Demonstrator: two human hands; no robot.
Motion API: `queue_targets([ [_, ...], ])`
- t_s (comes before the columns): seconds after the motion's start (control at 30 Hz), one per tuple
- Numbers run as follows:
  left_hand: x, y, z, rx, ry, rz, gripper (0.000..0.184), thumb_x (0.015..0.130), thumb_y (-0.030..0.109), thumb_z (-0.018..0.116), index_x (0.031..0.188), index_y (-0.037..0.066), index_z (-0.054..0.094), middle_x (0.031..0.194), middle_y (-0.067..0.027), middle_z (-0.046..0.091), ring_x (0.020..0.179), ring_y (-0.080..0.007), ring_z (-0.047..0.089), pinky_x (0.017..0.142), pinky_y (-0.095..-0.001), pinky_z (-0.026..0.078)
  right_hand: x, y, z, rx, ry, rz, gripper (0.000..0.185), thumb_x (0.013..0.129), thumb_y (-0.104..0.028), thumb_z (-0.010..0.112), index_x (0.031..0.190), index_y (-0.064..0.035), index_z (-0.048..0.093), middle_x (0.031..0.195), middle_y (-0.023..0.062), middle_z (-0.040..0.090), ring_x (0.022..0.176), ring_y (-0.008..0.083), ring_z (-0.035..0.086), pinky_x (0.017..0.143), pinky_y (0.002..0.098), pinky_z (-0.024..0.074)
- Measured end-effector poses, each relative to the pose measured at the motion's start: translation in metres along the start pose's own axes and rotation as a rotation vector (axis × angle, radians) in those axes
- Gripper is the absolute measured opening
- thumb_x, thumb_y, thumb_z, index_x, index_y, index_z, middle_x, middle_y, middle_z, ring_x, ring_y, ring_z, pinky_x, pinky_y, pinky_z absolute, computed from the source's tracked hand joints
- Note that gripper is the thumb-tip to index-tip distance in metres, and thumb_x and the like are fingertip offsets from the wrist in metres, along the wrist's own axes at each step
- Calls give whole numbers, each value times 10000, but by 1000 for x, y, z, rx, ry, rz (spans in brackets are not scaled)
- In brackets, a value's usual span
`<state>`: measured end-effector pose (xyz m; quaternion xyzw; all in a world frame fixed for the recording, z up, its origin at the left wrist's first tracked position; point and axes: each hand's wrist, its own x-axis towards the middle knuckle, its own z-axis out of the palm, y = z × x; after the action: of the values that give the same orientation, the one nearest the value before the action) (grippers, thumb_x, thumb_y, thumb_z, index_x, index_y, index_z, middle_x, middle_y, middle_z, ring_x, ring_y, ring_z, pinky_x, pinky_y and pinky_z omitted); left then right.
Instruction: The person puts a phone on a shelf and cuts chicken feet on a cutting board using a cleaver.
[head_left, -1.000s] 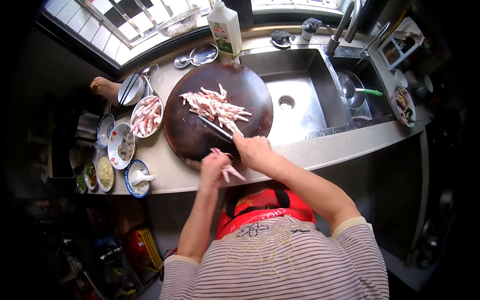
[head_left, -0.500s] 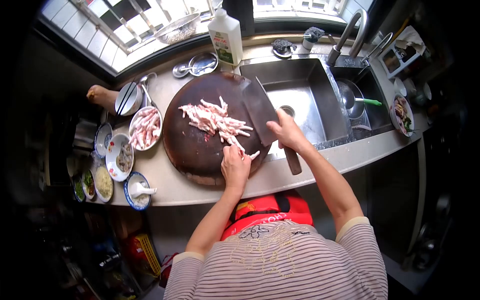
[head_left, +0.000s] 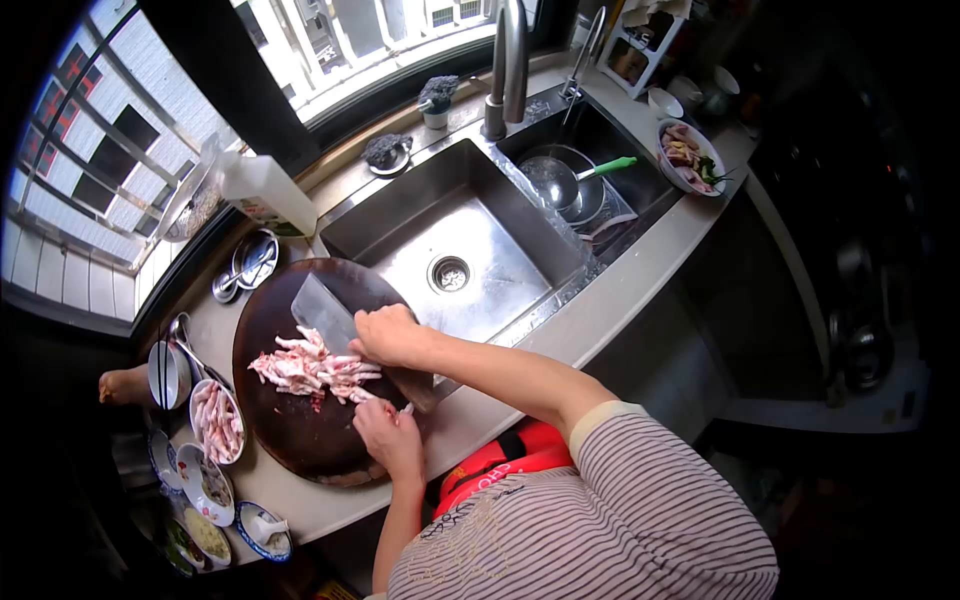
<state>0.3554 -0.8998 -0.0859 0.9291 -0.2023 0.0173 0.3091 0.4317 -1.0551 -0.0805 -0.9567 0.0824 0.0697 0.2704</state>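
Observation:
A pile of pale chicken feet lies on a round, dark wooden chopping board. My right hand grips a cleaver, whose broad blade tilts over the board beside the pile. The cleaver's wooden handle points toward the counter's front edge. At the board's near right side, my left hand is closed on a chicken foot, whose tip shows past the fingers. Left of the board stands a white bowl filled with pale chicken feet pieces.
Beyond the board is a steel sink with a tall faucet. A smaller basin holds a green-handled strainer. A white jug stands by the window. Several small dishes, including a blue-rimmed bowl, line the left counter. A plate of food sits far right.
The view has swung right, so the board and sink appear further left. My right hand has brought the cleaver from the board's edge in toward the pile. My left hand stays on the chicken foot.

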Motion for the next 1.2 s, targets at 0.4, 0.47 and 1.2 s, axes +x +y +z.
queue_targets([
  [0.4,-12,17,34,153,319,-528,329,721,79,631,1028,24,527,959,-161,538,860,-332,563,766,-417,452,-86,370,-142,118,837,369,160,866,-213,519,847,-76,599,819,192,616,770,394,597,677,474,477],
  [0.47,-10,14,38,226,322,-629,347,716,82,603,1050,44,516,1001,-165,548,889,-344,572,783,-429,449,-64,438,-177,3,880,359,172,842,-182,559,986,-96,596,971,175,592,910,385,569,753,467,471],
  [1.2,98,-31,-22,-564,521,-910,736,685,76,714,1345,78,387,1203,-146,513,812,-179,576,611,-283,478,66,671,-253,-7,823,406,307,894,-381,513,992,-95,563,895,179,644,794,372,615,702,473,449],
])
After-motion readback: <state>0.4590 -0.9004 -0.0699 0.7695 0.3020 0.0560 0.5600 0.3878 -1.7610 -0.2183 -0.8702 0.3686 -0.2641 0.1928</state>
